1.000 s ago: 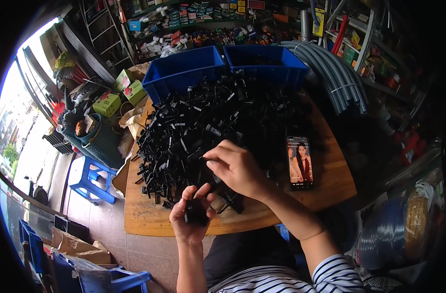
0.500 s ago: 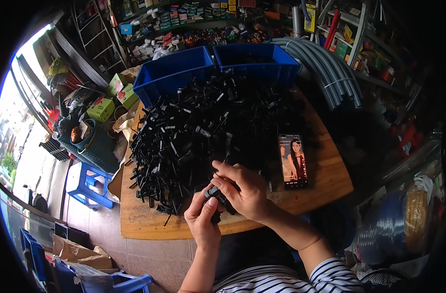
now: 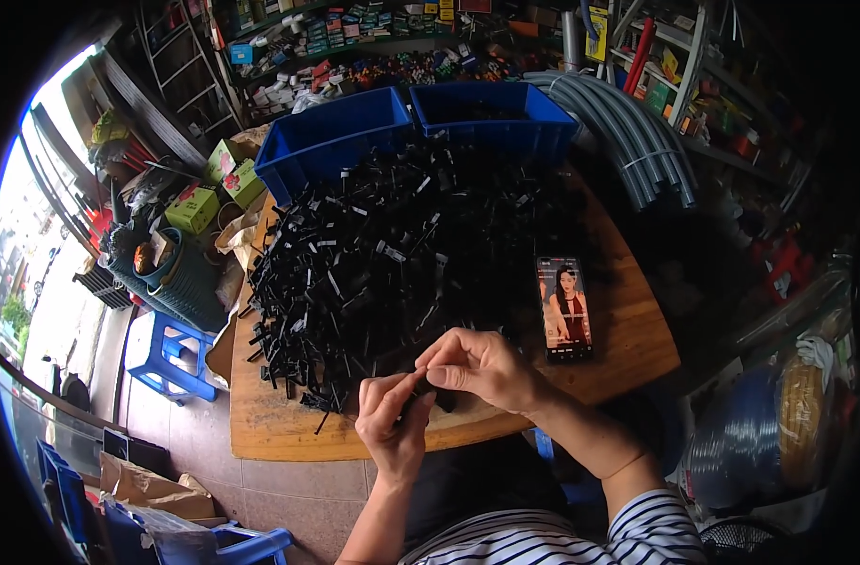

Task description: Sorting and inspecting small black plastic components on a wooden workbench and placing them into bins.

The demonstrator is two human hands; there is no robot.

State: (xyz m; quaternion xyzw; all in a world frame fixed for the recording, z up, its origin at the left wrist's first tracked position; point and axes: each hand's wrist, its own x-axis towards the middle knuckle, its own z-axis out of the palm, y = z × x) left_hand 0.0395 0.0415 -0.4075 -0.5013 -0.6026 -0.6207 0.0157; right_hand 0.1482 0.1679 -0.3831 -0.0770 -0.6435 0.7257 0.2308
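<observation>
Above the table's near edge, my left hand (image 3: pixel 388 422) is closed round a small black plastic piece (image 3: pixel 413 405), mostly hidden by the fingers. My right hand (image 3: pixel 482 375) meets it from the right, thumb and forefinger pinched together at the left fingertips. What that pinch holds, if anything, is too small or hidden to make out. Just beyond both hands spreads a large heap of small black plastic parts (image 3: pixel 354 259), many with narrow strips and pale glints.
Two blue bins (image 3: pixel 336 151) stand along the far side of the wooden table (image 3: pixel 627 320). A phone (image 3: pixel 566 311) with a lit screen lies right of the heap. Grey coiled pipes (image 3: pixel 627 132) sit beyond at the right, a blue stool (image 3: pixel 157 358) on the floor at left.
My right hand has turned, its raised forefinger now bent into a pinch with the thumb. My left fingers have curled further over the black piece, hiding more of it.
</observation>
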